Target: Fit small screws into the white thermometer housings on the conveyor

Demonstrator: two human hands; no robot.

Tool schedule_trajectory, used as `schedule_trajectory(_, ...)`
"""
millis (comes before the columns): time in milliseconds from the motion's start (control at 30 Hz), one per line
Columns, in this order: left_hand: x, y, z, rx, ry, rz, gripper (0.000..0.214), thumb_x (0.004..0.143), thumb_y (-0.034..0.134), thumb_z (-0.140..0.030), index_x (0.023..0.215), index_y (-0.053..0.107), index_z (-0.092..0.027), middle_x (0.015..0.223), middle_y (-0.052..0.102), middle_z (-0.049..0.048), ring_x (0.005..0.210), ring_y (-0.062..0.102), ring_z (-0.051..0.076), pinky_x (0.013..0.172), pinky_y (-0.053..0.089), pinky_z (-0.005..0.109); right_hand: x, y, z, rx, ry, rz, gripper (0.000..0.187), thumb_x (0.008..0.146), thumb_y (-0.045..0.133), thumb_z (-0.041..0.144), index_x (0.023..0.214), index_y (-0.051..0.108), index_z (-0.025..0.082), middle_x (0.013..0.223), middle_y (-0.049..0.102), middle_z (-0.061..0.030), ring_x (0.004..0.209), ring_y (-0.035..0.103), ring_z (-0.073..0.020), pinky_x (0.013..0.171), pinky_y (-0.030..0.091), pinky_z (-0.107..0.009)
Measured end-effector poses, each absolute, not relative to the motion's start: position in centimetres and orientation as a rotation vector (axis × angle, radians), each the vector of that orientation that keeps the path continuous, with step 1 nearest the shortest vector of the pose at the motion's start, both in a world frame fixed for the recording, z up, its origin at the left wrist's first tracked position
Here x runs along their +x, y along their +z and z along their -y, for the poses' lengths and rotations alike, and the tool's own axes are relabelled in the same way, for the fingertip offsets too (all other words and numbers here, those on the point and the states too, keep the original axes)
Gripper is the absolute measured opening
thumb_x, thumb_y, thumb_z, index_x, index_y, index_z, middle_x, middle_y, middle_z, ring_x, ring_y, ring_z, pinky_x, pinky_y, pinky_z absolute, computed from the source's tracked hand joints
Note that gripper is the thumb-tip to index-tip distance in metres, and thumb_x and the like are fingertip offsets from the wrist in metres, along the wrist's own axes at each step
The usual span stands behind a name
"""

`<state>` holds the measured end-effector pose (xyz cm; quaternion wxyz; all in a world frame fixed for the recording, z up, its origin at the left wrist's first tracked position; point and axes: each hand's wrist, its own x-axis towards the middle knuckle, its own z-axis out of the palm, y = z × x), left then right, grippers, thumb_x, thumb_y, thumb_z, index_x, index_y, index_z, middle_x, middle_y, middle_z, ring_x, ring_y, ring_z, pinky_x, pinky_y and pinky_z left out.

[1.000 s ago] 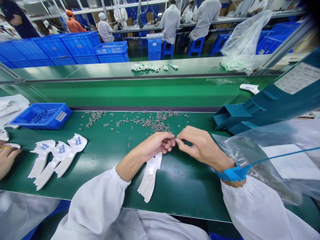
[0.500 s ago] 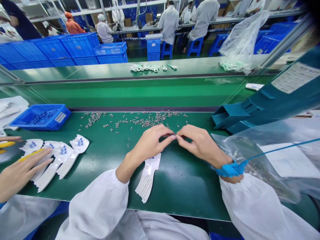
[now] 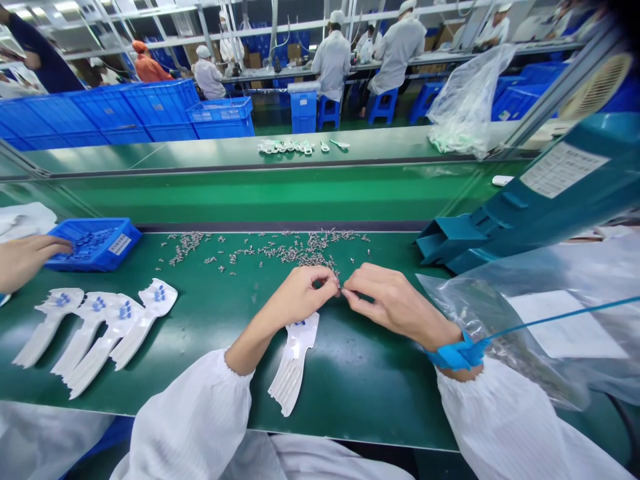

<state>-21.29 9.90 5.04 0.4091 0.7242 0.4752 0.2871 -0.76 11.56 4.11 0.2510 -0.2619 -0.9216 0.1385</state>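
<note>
Neighbour's hand reached bin edge — left hand, right hand pinch screw.

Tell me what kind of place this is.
Most likely a factory assembly line: a green conveyor belt runs behind the workbench, small metal parts lie scattered beside white plastic shells, and people in white coats sit near stacked blue crates.

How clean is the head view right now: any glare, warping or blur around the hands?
Head view: left hand and right hand sharp, evenly lit; soft sheen on the green mat; conveyor belt edges bow from wide-angle distortion; top-right corner dark.
</note>
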Motion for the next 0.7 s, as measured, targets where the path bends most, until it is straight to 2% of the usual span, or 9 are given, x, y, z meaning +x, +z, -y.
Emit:
schedule_trajectory(100, -21.3, 5.1, -10.0, 1.757, 0.725, -1.153, 0.028, 0.092, 0.049, -0.031, 0.073, 0.067, -0.018, 0.071, 0.068, -0.0002, 0.07, 0.063, 0.014, 0.065, 0.048, 0.024, -1.0, 4.6, -11.4, -0.718, 0.373, 2.496, 0.022, 0.099, 0.047, 0.023, 0.085, 0.063, 0.022, 0.078, 0.065, -0.0044, 0.074, 0.056, -0.0198, 0.069, 0.043, -0.033)
schedule_trajectory(167, -21.4, 5.6, -9.9, 1.748, 0.772, -1.122, 0.03, 0.095, 0.05, -0.037, 0.083, 0.07, -0.019, 0.08, 0.073, 0.002, 0.076, 0.067, 0.016, 0.066, 0.051, 0.024, -0.6, 6.0, -11.0, -0.802, 0.356, 2.42, 0.021, 0.099, 0.047, 0.023, 0.084, 0.062, 0.023, 0.077, 0.066, -0.0039, 0.072, 0.058, -0.0193, 0.067, 0.044, -0.032)
schedule_trajectory(267, -21.8, 6.2, -9.8, 1.712, 0.872, -1.124, 0.034, 0.097, 0.048, -0.044, 0.098, 0.072, -0.02, 0.092, 0.075, 0.0044, 0.085, 0.069, 0.018, 0.073, 0.054, 0.028, 1.9, 10.0, -10.5, -1.12, 0.246, 2.184, 0.022, 0.099, 0.048, 0.03, 0.083, 0.062, 0.024, 0.076, 0.067, -0.0036, 0.068, 0.061, -0.0193, 0.063, 0.045, -0.032)
schedule_trajectory(367, -22.3, 6.5, -9.8, 1.676, 0.926, -1.149, 0.033, 0.096, 0.051, -0.047, 0.101, 0.073, -0.023, 0.094, 0.075, 0.0035, 0.089, 0.07, 0.02, 0.082, 0.055, 0.033, 6.7, 15.4, -11.1, -1.525, 0.009, 1.869, 0.027, 0.096, 0.054, 0.044, 0.081, 0.067, 0.026, 0.07, 0.068, -0.0044, 0.062, 0.06, -0.0208, 0.058, 0.041, -0.033)
schedule_trajectory(433, -22.5, 6.9, -9.6, 1.692, 0.943, -1.155, 0.033, 0.096, 0.05, -0.048, 0.101, 0.073, -0.024, 0.096, 0.075, 0.0032, 0.091, 0.07, 0.021, 0.086, 0.055, 0.035, 10.5, 18.7, -12.5, -1.776, -0.187, 1.685, 0.03, 0.092, 0.059, 0.046, 0.074, 0.068, 0.024, 0.067, 0.068, -0.0073, 0.061, 0.059, -0.0222, 0.058, 0.038, -0.035)
schedule_trajectory(567, -23.4, 8.1, -7.6, 1.834, 0.913, -1.235, 0.034, 0.099, 0.046, -0.047, 0.106, 0.071, -0.027, 0.106, 0.074, 0.0037, 0.095, 0.069, 0.023, 0.084, 0.056, 0.037, 15.9, 22.6, -16.4, -2.042, -0.227, 1.693, 0.023, 0.079, 0.073, 0.028, 0.058, 0.067, 0.019, 0.063, 0.066, -0.0113, 0.053, 0.05, -0.018, 0.058, 0.034, -0.036)
schedule_trajectory(633, -24.5, 8.0, -5.5, 1.953, 0.914, -1.294, 0.032, 0.099, 0.044, -0.045, 0.113, 0.069, -0.03, 0.11, 0.073, 0.0029, 0.095, 0.069, 0.023, 0.08, 0.058, 0.036, 16.7, 23.5, -17.3, -2.054, -0.231, 1.725, 0.02, 0.072, 0.076, 0.02, 0.055, 0.067, 0.019, 0.058, 0.064, -0.01, 0.049, 0.046, -0.0162, 0.057, 0.034, -0.036)
schedule_trajectory(700, -26.0, 7.1, -3.0, 2.058, 0.926, -1.342, 0.03, 0.1, 0.044, -0.042, 0.119, 0.066, -0.035, 0.112, 0.072, 0.0016, 0.098, 0.069, 0.023, 0.079, 0.059, 0.033, 16.3, 23.8, -17.1, -2.037, -0.271, 1.738, 0.016, 0.071, 0.074, 0.017, 0.057, 0.068, 0.018, 0.059, 0.064, -0.0101, 0.049, 0.046, -0.0163, 0.058, 0.034, -0.037)
